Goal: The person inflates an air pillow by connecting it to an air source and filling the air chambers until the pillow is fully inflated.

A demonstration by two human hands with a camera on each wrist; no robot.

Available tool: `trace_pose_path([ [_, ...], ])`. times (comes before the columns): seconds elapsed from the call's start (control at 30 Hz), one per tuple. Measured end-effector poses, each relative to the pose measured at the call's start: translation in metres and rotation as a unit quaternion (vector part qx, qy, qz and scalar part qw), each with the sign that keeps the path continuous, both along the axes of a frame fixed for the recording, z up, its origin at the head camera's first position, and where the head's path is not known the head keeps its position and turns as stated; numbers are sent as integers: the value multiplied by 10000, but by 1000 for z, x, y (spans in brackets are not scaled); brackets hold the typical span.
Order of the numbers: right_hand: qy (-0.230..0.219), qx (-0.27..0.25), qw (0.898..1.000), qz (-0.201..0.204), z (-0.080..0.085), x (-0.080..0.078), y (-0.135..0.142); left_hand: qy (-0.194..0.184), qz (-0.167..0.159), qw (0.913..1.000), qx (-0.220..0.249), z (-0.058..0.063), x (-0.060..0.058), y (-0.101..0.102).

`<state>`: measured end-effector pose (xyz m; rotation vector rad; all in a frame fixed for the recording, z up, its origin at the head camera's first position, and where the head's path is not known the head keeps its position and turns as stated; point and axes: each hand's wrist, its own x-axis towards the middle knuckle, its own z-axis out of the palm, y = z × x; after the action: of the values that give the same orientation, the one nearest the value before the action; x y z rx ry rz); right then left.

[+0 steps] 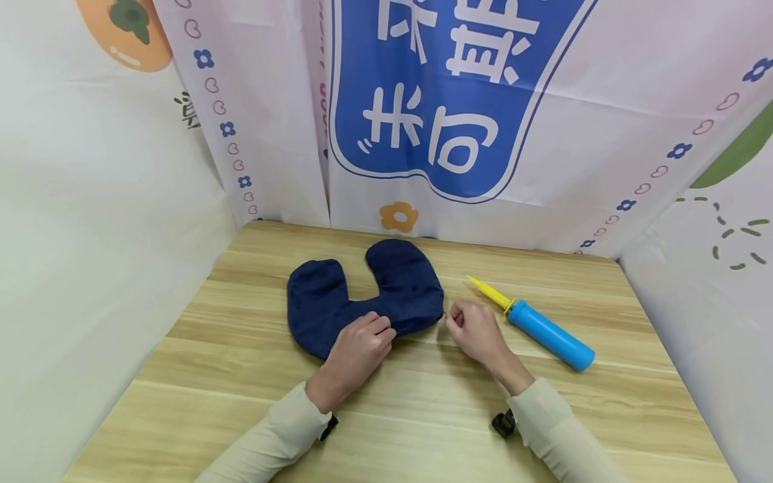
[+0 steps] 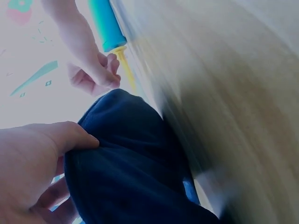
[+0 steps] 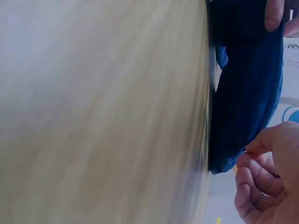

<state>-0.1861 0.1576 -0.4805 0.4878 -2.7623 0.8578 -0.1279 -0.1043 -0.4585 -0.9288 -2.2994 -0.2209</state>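
Note:
A navy blue, U-shaped neck pillow (image 1: 407,282) lies on the table, its opening facing the far side. My left hand (image 1: 362,342) grips the near edge of its middle part. In the left wrist view the thumb (image 2: 77,137) presses on top of the fabric, with the other fingers behind the edge. At the pillow's right end, my right hand (image 1: 477,332) pinches a small dark tab (image 1: 443,314) between thumb and forefinger. The right wrist view has that pinch right at the fabric's edge, the other fingers curled; the tab is mostly hidden there.
Right of my right hand lies a hand pump with a blue barrel (image 1: 549,335) and yellow nozzle (image 1: 489,290). The wood-grain table (image 1: 199,396) is bordered by a printed cloth (image 1: 272,100) at the back and white side walls.

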Motion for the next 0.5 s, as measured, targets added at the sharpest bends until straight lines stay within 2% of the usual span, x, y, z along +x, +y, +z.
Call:
trace_pose_path([
  [0.27, 150, 257, 9995, -70, 1, -9, -2, -52, -21, 10000, -47, -2, 1, 0],
  [0.5, -214, 516, 9983, -137, -1, -14, -5, -128, -22, 9996, -238, -6, 3, 1],
])
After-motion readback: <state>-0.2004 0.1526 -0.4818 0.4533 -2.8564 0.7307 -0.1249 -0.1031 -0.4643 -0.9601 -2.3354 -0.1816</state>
